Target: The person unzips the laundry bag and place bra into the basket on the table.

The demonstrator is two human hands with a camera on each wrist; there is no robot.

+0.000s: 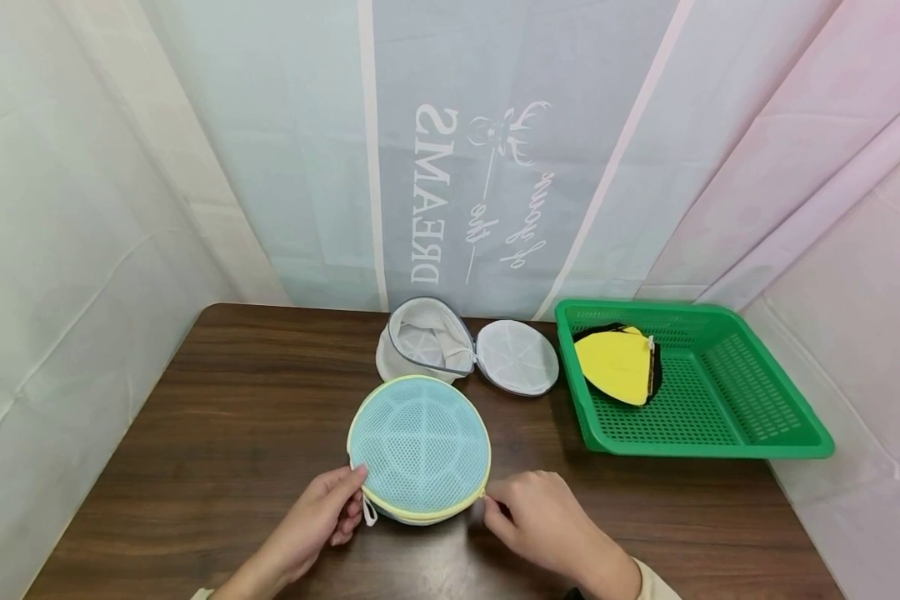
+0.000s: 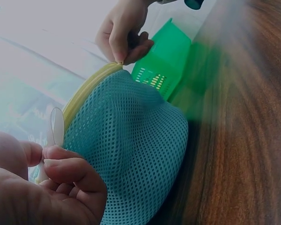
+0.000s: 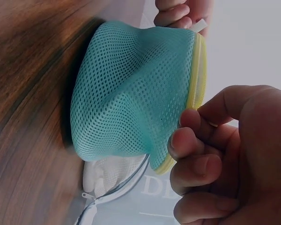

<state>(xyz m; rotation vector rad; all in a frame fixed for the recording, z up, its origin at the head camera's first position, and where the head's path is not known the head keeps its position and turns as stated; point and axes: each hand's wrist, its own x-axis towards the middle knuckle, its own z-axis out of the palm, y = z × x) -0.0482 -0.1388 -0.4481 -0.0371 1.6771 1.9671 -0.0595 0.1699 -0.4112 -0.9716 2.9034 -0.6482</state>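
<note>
A round blue mesh laundry bag (image 1: 423, 442) with a yellow zipper rim stands on the table, its lid lying over the top. My left hand (image 1: 322, 517) pinches the rim at its near left side, beside a white fabric loop (image 2: 56, 126). On the near right, my right hand (image 1: 536, 521) pinches the zipper pull at the yellow zipper (image 3: 196, 77); the fingertips hide most of the pull. The bag's mesh side (image 2: 136, 150) bulges and creases below the rim in both wrist views.
Behind the blue bag lies a white mesh laundry bag (image 1: 453, 354), unzipped, its round lid (image 1: 517, 358) folded out to the right. A green plastic basket (image 1: 787, 408) at the right holds a yellow and black item (image 1: 615, 367). Printed curtains (image 1: 307, 167) enclose the wooden table (image 1: 225, 417).
</note>
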